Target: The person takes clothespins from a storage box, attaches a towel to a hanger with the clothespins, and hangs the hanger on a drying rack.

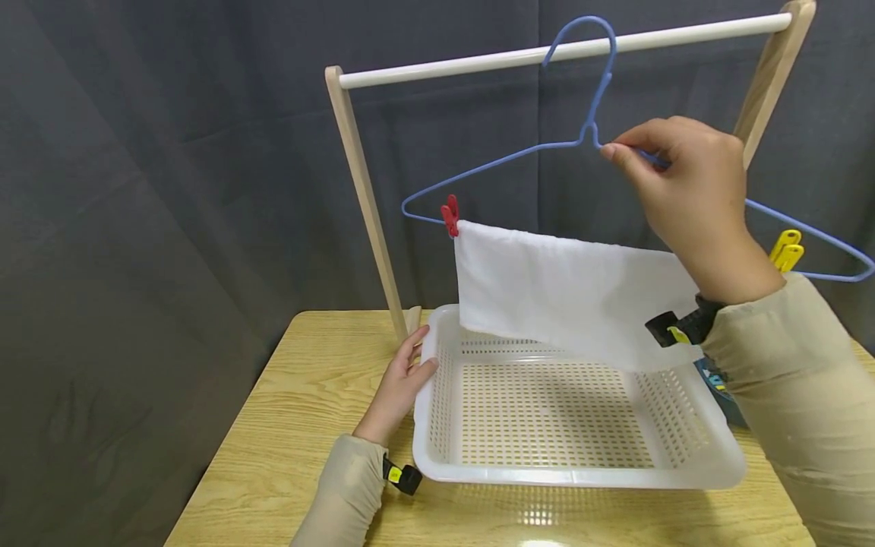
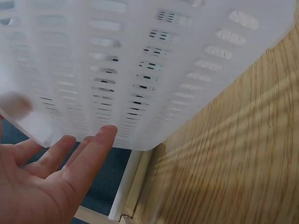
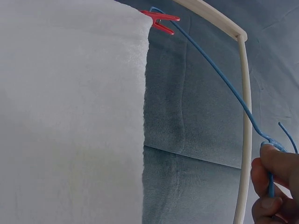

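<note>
My right hand [image 1: 697, 182] pinches a blue hanger [image 1: 499, 161] just beside the neck, thumb and fingers around the wire. The hook overlaps the white rod in the head view. From the hanger's lower bar hangs a white cloth [image 1: 547, 281], with a red clothespin [image 1: 450, 216] at its left corner and a yellow clothespin [image 1: 786, 251] towards the right end. My forearm hides part of the cloth. At the left rim of a white perforated basket [image 1: 581, 477], my left hand [image 1: 403, 380] holds on, thumb over the rim and fingers [image 2: 100, 140] along the outer wall.
A wooden stand carries a white rod [image 1: 465, 64] above and behind the basket. Its left post [image 1: 365, 197] comes down by the basket's back left corner. Behind my right forearm a dark container [image 1: 718, 387] partly shows. All stand on a wood-grain table [image 1: 273, 448] before a dark curtain.
</note>
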Action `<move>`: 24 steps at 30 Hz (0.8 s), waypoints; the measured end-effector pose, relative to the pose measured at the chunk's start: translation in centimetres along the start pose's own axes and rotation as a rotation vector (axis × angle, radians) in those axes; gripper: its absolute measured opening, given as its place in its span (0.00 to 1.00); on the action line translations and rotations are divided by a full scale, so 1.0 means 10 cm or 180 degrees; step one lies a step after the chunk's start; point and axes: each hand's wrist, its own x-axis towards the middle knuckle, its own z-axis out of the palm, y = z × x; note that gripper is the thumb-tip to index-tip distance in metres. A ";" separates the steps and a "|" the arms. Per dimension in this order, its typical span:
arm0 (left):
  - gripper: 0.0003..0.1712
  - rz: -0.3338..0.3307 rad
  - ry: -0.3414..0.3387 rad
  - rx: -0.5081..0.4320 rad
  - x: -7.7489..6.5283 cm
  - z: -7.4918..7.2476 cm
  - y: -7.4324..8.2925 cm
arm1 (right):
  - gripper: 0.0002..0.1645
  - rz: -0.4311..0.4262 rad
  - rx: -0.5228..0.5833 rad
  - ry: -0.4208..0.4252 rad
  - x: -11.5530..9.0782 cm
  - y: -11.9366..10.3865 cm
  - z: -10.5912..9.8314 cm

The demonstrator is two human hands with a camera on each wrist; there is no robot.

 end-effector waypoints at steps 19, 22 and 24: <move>0.35 -0.0009 0.0024 0.0034 -0.01 0.01 0.00 | 0.19 0.0585 -0.0216 -0.0308 0.31 0.01 0.12; 0.35 -0.0002 0.0015 0.0017 -0.01 0.01 -0.01 | 0.19 0.0688 -0.0248 -0.0387 0.33 0.02 0.13; 0.35 -0.0001 0.0007 0.0008 -0.02 0.01 -0.01 | 0.19 0.0738 -0.0253 -0.0410 0.34 0.03 0.14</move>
